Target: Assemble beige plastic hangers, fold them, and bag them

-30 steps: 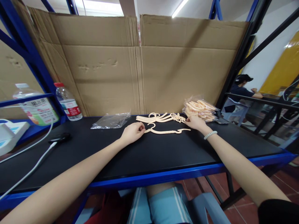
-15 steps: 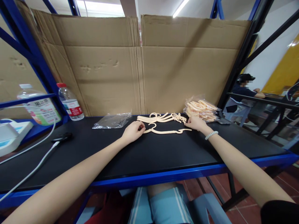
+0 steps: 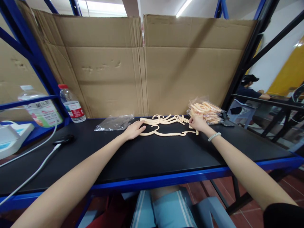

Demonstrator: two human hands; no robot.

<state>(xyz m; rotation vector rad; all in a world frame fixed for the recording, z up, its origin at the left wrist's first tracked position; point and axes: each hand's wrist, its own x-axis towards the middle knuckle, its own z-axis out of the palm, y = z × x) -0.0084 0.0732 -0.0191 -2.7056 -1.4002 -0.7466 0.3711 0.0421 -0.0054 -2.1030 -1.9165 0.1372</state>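
Note:
A beige plastic clothes hanger [image 3: 166, 134] with a curved hook lies flat near the middle of the black tabletop. Behind it rests a group of similar beige hangers [image 3: 163, 120], with several small beige parts [image 3: 181, 119] bunched at its right end. My left hand [image 3: 134, 129] lies at the left end of the front hanger, fingers stretched and thumb apart. At the right end, my right hand [image 3: 199, 123] has its fingers pinched together beside the small parts. A short beige piece [image 3: 197, 132] shows just below it; what sits between the fingertips is too small to make out.
A clear plastic bag [image 3: 115, 123] lies left of the hangers. Bagged beige hangers [image 3: 205, 110] are stacked at the back right, next to a dark flat object [image 3: 228, 123]. Bottles [image 3: 72, 104], a black plug-like item [image 3: 63, 139] and white cables are on the left. Cardboard [image 3: 106, 69] stands behind.
My left hand has opened from a curled grip and shifted slightly left. My right hand has moved a little up, uncovering a short beige piece beneath it.

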